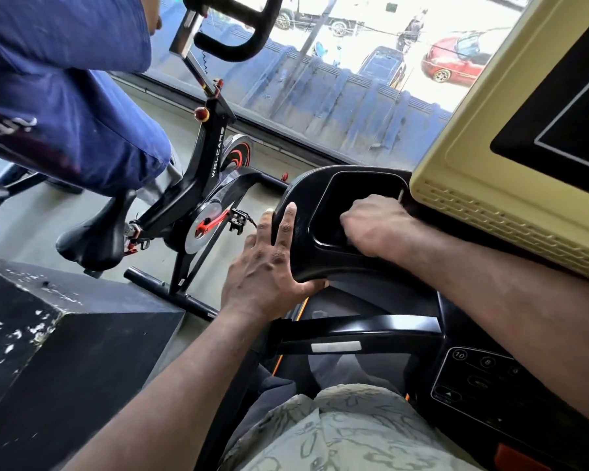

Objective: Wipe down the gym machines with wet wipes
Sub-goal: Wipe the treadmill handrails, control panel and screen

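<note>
Head view looks down on a treadmill, where the left hand (269, 266) grips the left rim of the black tray (300, 212), fingers laid over the top and thumb hooked beneath. The right hand (374, 226), blurred, is curled into a fist inside the tray's hollow, seemingly bunched round a wipe (401, 196), of which only a pale sliver shows at the far knuckles. Judging by this, the cleaning is at the tray; the yellow screen (473, 147) to the right, the button panel (473, 379) nearer, and the exercise bike (215, 158) to the left probably remain.
</note>
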